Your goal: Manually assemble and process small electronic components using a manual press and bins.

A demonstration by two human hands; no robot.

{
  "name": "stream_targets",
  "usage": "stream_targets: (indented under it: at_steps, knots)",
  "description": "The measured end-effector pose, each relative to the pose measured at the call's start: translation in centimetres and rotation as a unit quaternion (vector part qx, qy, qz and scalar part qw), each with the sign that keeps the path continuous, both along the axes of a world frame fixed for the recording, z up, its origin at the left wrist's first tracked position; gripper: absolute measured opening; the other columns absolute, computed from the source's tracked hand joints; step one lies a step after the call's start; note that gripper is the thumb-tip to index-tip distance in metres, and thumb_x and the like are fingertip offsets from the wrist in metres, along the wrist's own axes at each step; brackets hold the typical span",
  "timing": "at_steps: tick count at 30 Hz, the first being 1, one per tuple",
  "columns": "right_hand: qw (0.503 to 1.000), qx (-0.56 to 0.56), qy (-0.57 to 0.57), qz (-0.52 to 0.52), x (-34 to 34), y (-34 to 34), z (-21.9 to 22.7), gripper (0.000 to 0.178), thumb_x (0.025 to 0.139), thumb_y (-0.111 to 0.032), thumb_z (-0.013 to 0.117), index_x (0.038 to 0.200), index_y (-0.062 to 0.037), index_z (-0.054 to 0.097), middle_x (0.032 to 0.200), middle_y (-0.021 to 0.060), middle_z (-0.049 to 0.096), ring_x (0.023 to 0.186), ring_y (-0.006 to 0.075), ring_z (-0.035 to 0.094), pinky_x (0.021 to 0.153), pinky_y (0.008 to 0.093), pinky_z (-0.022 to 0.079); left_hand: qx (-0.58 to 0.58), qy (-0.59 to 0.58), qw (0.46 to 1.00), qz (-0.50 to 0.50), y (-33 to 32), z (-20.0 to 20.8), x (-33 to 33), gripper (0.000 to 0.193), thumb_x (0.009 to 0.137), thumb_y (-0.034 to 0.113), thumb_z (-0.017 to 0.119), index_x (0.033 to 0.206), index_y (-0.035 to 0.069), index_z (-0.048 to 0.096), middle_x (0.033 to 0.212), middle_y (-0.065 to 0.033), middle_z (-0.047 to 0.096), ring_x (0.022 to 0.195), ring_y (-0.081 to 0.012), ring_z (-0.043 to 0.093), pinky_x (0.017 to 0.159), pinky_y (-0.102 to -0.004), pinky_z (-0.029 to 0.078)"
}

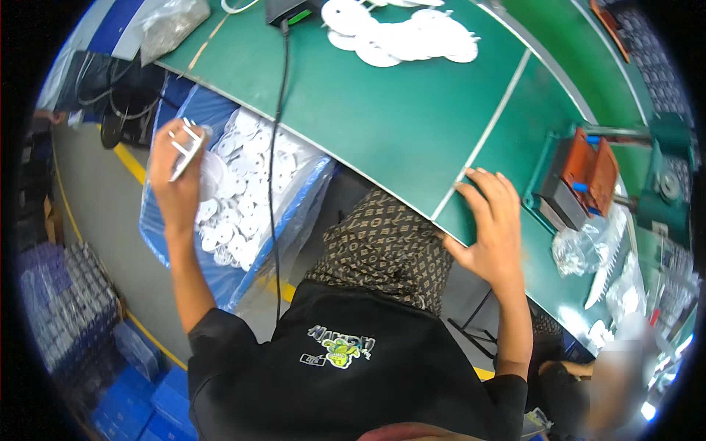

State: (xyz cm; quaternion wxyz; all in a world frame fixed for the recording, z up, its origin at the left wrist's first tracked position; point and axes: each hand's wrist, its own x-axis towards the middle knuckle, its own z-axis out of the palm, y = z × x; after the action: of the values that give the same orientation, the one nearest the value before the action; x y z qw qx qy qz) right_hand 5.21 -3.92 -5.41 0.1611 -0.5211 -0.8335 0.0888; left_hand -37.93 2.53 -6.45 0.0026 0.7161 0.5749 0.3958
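Observation:
My left hand (176,184) is raised over the near left side, closed around a white plastic disc with prongs (190,153) seen nearly edge-on. Below and beside it stands a blue-lined bin (294,202) full of similar white discs (250,158). My right hand (491,228) rests on the front edge of the green table (368,125), fingers apart and nothing in them. Its fingertips lie by a pale strip (485,140) that crosses the tabletop. At the far side of the table is a pile of white discs (401,40).
A black cable (276,147) hangs from a black device (290,11) across the bin. On the right are an orange and black fixture (581,180), plastic bags (581,250) and a white serrated strip (604,268). Another person (573,382) sits at lower right. Blue crates (132,400) stand lower left.

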Motion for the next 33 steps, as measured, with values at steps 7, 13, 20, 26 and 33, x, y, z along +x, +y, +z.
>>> stream_targets:
  at_steps: [7,13,20,26,33]
  knots:
    - [0.999,0.006,0.036,0.001,0.5,-0.3,-0.3,0.074,0.060,-0.020,0.081,0.129,-0.0078,0.055,0.136,0.0132,0.052,0.131,0.0310,0.046,0.116,0.0496,0.031,0.092,0.086,0.944,-0.306,11.0,6.5,17.1,0.028,0.079,0.012,0.075,0.107,0.011,0.068,0.110,-0.0086,0.063,0.094,-0.0297,0.067,0.078,-0.0390,0.054]
    - [0.997,0.040,0.055,0.023,0.2,-0.2,-0.6,0.071,0.064,-0.021,0.080,0.128,-0.0071,0.054,0.136,0.0139,0.051,0.132,0.0305,0.046,0.117,0.0488,0.031,-0.021,0.195,0.938,-0.287,20.0,6.7,21.6,0.030,0.086,0.025,0.071,0.112,0.012,0.068,0.118,-0.0097,0.061,0.100,-0.0331,0.064,0.086,-0.0412,0.052]
    - [0.995,0.032,0.090,0.017,-0.3,-0.2,-0.8,0.070,0.064,-0.019,0.080,0.129,-0.0084,0.055,0.137,0.0123,0.052,0.132,0.0311,0.047,0.117,0.0494,0.031,-0.085,0.224,0.921,-0.308,20.7,6.9,21.7,0.048,0.091,0.041,0.068,0.126,0.008,0.063,0.139,-0.0160,0.053,0.120,-0.0358,0.057,0.103,-0.0399,0.045]
    - [0.994,0.023,0.099,0.024,-0.6,-0.1,-1.0,0.069,0.065,-0.019,0.080,0.129,-0.0082,0.056,0.138,0.0125,0.052,0.132,0.0310,0.047,0.117,0.0491,0.031,0.053,0.115,0.960,-0.250,17.1,6.0,12.7,0.025,0.099,0.018,0.058,0.117,0.001,0.065,0.128,-0.0160,0.062,0.119,-0.0302,0.059,0.101,-0.0389,0.045]
    - [0.999,0.000,0.054,0.007,-0.9,0.1,0.3,0.070,0.063,-0.018,0.081,0.128,-0.0071,0.056,0.138,0.0136,0.051,0.133,0.0316,0.046,0.117,0.0496,0.029,-0.034,-0.064,0.988,0.134,5.7,-14.8,-7.2,0.028,0.092,0.007,0.063,0.119,0.002,0.062,0.120,-0.0149,0.063,0.111,-0.0304,0.060,0.095,-0.0379,0.047]
